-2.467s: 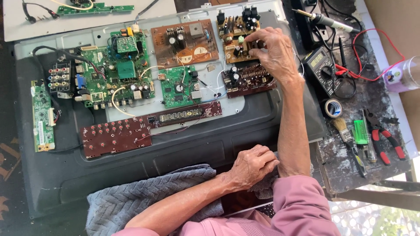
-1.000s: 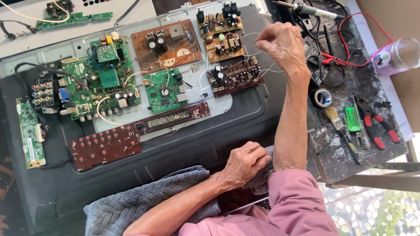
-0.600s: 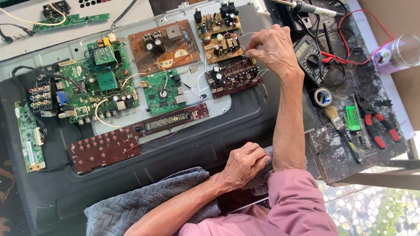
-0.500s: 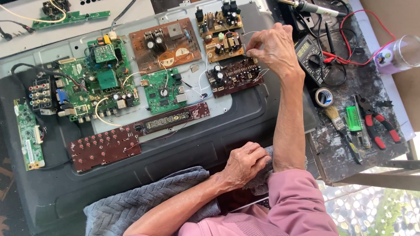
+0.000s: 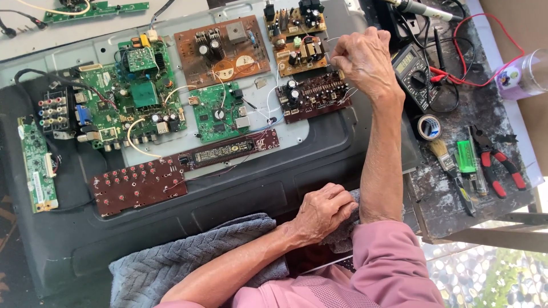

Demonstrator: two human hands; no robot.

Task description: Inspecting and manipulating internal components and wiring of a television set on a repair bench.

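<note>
Fingers of the right hand [image 5: 363,60] are pinched together on thin white wires [image 5: 334,41] above the dark brown circuit board [image 5: 313,96], which lies on the grey panel [image 5: 319,137], long axis running left-right, slightly tilted. The left hand [image 5: 324,212] is curled shut on the grey towel [image 5: 188,259].

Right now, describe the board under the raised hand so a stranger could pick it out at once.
Start at the big dark panel lying flat, with its pale metal plate of circuit boards. Go to the plate's right edge, where the right hand hovers. Just below and left of that hand lies the dark brown board: a wide rectangle with black capacitors at its left end, darker than the tan board above it.
</note>
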